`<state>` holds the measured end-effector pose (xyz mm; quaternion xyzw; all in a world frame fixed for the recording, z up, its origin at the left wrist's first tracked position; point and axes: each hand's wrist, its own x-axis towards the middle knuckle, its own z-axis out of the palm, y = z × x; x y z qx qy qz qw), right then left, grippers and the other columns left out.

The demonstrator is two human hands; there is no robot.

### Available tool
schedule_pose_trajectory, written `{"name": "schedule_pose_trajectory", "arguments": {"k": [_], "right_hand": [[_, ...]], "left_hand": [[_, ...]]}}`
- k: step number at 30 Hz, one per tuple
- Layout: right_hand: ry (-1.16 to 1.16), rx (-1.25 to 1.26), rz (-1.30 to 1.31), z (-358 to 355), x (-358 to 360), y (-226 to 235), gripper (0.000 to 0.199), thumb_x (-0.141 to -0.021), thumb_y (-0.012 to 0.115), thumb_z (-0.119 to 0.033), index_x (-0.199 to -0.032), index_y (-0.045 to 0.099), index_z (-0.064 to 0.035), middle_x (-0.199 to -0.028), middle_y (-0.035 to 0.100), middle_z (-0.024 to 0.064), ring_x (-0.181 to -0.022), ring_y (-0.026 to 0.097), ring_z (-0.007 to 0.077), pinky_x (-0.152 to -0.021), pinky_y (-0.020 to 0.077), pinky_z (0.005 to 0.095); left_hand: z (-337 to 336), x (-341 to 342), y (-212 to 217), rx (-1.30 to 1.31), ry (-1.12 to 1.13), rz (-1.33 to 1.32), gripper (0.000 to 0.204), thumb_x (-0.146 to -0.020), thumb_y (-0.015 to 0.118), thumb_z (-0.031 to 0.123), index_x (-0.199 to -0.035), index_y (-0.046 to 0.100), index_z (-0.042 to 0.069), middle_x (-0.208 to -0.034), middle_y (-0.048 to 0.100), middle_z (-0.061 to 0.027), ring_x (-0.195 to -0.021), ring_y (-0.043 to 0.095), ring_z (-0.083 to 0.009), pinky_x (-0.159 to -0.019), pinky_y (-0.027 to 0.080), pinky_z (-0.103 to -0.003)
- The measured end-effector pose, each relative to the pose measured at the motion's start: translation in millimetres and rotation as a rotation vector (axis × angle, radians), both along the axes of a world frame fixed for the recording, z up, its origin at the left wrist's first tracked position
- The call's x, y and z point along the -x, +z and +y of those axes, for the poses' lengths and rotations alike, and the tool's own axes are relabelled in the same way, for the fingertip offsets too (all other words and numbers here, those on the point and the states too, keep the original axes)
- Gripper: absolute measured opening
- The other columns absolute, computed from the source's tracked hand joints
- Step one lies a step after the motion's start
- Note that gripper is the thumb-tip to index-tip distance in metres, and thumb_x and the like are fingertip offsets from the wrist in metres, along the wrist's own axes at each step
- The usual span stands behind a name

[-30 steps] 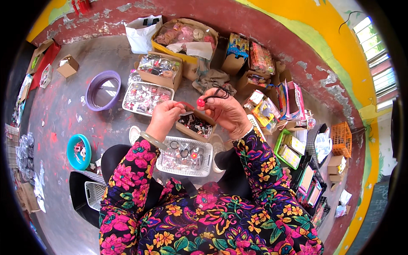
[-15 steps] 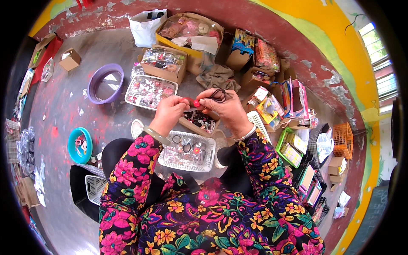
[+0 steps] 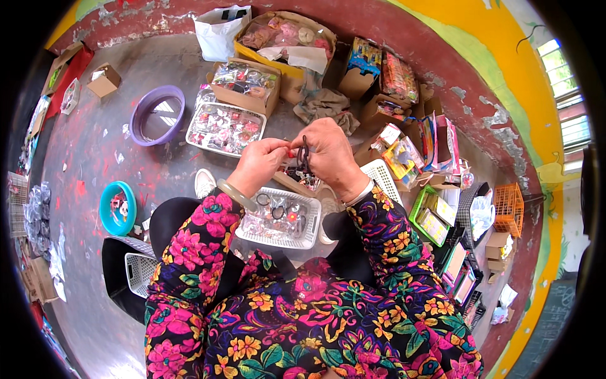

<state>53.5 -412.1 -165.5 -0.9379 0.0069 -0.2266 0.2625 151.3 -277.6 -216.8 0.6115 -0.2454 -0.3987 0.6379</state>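
My left hand is closed in a pinch on a small red bead, mostly covered by the fingertips. Dark elastic hair ties hang from the curled fingers of my right hand, which meets the left at the bead. Below the hands, a cardboard box holds dark and red small pieces. Closer to me, a white plastic basket contains clear-bagged hair ties, one with a red flower. A bangle circles my left wrist and a pale band my right.
A white tray of bagged accessories lies beyond, beside a cardboard box. Purple and teal basins stand to the left. Goods, a green basket and an orange crate line the right wall.
My right hand has turned over, its back now facing up, and the hair ties have swung down beneath its fingers. The left hand still pinches near the red bead.
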Motion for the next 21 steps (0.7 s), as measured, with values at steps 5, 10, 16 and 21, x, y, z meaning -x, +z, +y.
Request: {"name": "schedule_pose_trajectory", "arguments": {"k": [5, 10, 16, 21], "right_hand": [[-0.097, -0.026, 0.049, 2.1, 6.0, -2.9, 0.011, -0.062, 0.067, -0.009, -0.073, 0.068, -0.009, -0.099, 0.059, 0.0076, -0.098, 0.05, 0.0256, -0.085, 0.0399, 0.0344], [-0.028, -0.375, 0.206, -0.8, 5.2, 5.3, 0.019, -0.064, 0.066, -0.005, -0.084, 0.066, -0.007, -0.101, 0.058, 0.008, -0.099, 0.052, 0.0224, -0.083, 0.0425, 0.0311], [-0.003, -0.923, 0.327, 5.6, 5.8, 30.4, 0.026, -0.071, 0.067, -0.003, -0.096, 0.061, -0.003, -0.098, 0.057, 0.0045, -0.088, 0.055, 0.0109, -0.072, 0.0462, 0.0242], [0.031, -0.939, 0.267, -10.7, 8.2, 13.4, 0.018, -0.074, 0.066, -0.004, -0.091, 0.063, -0.0014, -0.095, 0.057, 0.0045, -0.088, 0.053, 0.0078, -0.071, 0.0453, 0.0226]], "left_hand": [[3.9, 0.7, 10.9, -0.003, -0.15, 0.091, 0.026, -0.092, 0.045, 0.019, -0.107, 0.059, 0.004, -0.09, 0.062, 0.0012, -0.079, 0.058, -0.0064, -0.065, 0.048, -0.021], [6.7, 0.8, 19.1, 0.039, -0.124, 0.216, 0.026, -0.092, 0.046, 0.023, -0.108, 0.058, 0.005, -0.089, 0.062, 0.0001, -0.08, 0.059, -0.0084, -0.066, 0.05, -0.024], [6.2, -0.3, 15.3, 0.093, -0.081, 0.28, 0.025, -0.091, 0.047, 0.021, -0.099, 0.061, 0.002, -0.083, 0.062, -0.0017, -0.073, 0.059, -0.0084, -0.063, 0.049, -0.022], [5.2, -1.5, 15.8, 0.064, -0.102, 0.161, 0.024, -0.091, 0.05, 0.024, -0.095, 0.062, 0.003, -0.081, 0.062, -0.0002, -0.071, 0.058, -0.007, -0.063, 0.048, -0.021]]}}
